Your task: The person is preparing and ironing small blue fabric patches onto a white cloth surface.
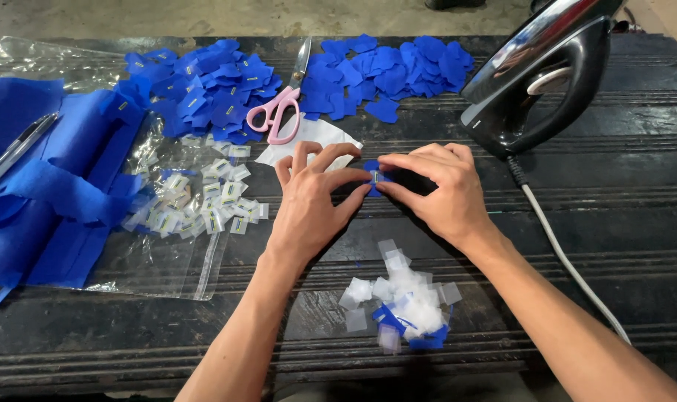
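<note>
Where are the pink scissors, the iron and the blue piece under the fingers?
pink scissors (pixel 277 117): head view, on a pink handle loop.
iron (pixel 547 82): head view, on its black body.
blue piece (pixel 371 167): head view, on the part showing between both hands' fingertips.

Soft, even daylight falls from above, with faint shadows just under the fingers. Far right of them, glare streaks the iron; left, the plastic bag glints. Focus is sharp; edges bow slightly.
</note>
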